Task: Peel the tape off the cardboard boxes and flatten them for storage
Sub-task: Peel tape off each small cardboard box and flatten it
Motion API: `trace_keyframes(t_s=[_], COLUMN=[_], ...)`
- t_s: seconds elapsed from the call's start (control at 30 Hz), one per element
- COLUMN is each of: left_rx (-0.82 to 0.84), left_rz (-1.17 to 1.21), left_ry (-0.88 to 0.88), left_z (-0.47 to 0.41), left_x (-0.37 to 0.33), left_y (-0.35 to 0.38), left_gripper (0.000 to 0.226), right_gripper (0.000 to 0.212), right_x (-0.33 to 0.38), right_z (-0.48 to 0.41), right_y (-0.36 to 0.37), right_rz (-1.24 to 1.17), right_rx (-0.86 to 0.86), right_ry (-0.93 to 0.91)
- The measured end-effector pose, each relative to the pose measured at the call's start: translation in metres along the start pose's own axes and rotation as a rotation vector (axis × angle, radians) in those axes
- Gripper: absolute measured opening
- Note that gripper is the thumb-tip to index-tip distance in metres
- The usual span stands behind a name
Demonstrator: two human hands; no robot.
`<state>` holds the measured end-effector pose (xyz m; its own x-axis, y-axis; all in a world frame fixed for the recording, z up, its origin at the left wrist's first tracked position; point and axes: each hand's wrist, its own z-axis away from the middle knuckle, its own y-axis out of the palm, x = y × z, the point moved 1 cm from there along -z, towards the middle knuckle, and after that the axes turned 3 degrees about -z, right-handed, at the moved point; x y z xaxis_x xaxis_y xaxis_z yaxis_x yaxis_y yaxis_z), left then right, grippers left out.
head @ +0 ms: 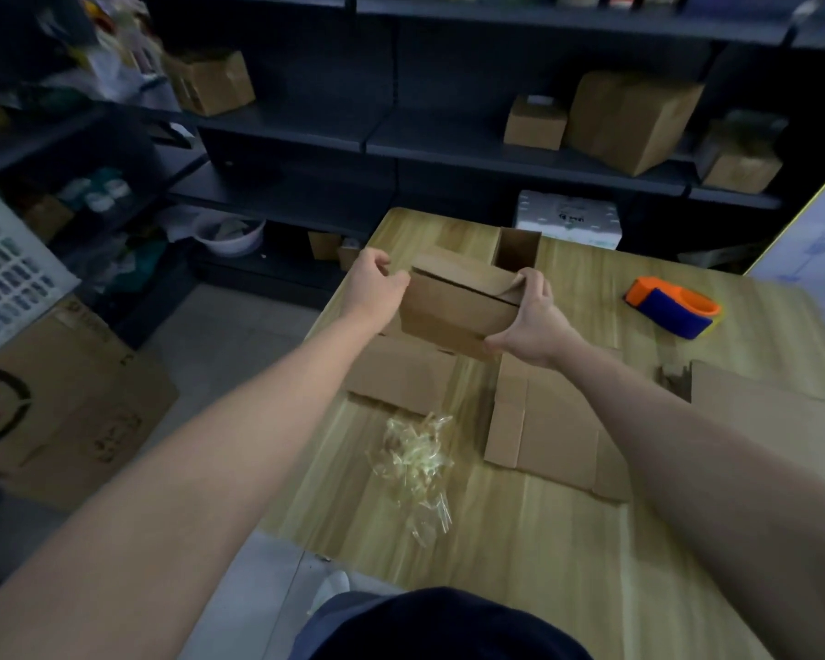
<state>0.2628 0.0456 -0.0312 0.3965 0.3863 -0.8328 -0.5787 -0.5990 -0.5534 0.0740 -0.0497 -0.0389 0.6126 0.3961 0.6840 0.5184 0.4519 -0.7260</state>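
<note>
Dark metal shelving (448,150) stacked with cartons stood behind a pale wooden table (520,540), and above the table's far half the person held a small box (458,307) clear of the surface, its top seam facing the camera. Their right hand (532,321) clamped the right end, fingers wrapped over the top and thumb hooked under the near corner. The left hand (375,290) was curled tight at the left end, pinching there; whether it held a tape end or only the cardboard edge could not be told. Two flattened boxes (558,431) lay below on the table, with a wad of peeled tape (417,457) just beside them, so this looked like a later box at the peeling stage. To do it well, the right hand probably needed to hold firm as an anchor while the left drew any tape back low along the seam, slowly, so the strip would not tear and leave scraps. An orange-and-blue tape dispenser (672,312) sat well apart to the right.
</note>
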Motion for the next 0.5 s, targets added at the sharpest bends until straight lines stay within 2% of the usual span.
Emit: trace_keyframes(t_s=[0.07,0.17,0.37,0.5], left_rx=[0.147,0.282,0.219,0.185], left_rz=[0.159,0.173,0.197,0.169], left_ry=[-0.074,-0.068,-0.035,-0.024], left_z=[-0.009,-0.012,-0.017,-0.024], left_x=[-0.003,-0.002,0.002,0.001], left_y=[-0.001,0.004,0.011,0.013], left_gripper=[0.028,0.037,0.048,0.046], right_gripper=[0.096,0.101,0.094,0.077], right_x=[0.001,0.005,0.010,0.014], right_z=[0.000,-0.003,-0.009,-0.017], right_y=[-0.003,-0.004,0.005,0.013], right_rz=[-0.023,-0.014,-0.170,-0.136], right_rx=[-0.011,-0.018,0.024,-0.109], right_ry=[0.028,0.043,0.110,0.152])
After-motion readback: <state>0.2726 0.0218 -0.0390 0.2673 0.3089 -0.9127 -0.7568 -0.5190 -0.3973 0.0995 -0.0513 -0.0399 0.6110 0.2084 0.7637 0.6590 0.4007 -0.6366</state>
